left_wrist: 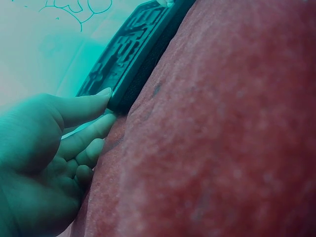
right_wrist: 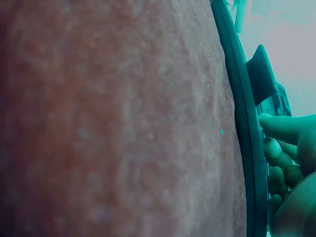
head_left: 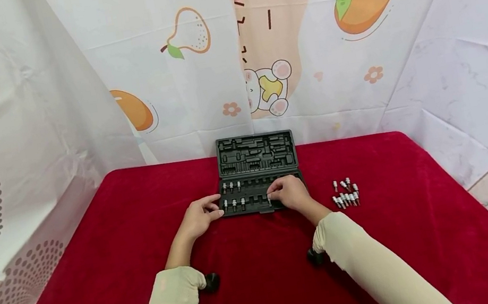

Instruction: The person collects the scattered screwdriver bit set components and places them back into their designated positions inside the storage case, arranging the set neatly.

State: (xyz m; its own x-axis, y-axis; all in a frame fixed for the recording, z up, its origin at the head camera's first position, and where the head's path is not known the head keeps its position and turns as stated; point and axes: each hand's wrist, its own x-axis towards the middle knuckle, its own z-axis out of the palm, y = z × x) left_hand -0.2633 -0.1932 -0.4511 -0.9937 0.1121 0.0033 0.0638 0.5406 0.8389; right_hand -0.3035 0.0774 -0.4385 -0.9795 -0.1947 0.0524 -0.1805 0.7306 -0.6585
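Note:
A black socket case (head_left: pixel 259 171) lies open on the red cloth, its lid up at the back. My left hand (head_left: pixel 197 218) rests at the case's left edge, thumb and fingers extended. In the left wrist view, the thumb (left_wrist: pixel 86 107) meets the case corner. My right hand (head_left: pixel 290 192) pinches a small silver bit socket (head_left: pixel 269 201) in the front row, right of centre. Three bit sockets (head_left: pixel 231 187) stand at the left of the back row, three more (head_left: pixel 234 205) in the front row. In the right wrist view, the fingers (right_wrist: pixel 279 129) curl over the case's front edge.
A loose group of several bit sockets (head_left: pixel 348 199) lies on the red cloth (head_left: pixel 255 279) right of the case, near my right forearm. A latch tab (right_wrist: pixel 261 76) juts from the case's front edge. A printed curtain (head_left: pixel 195 90) hangs behind the table.

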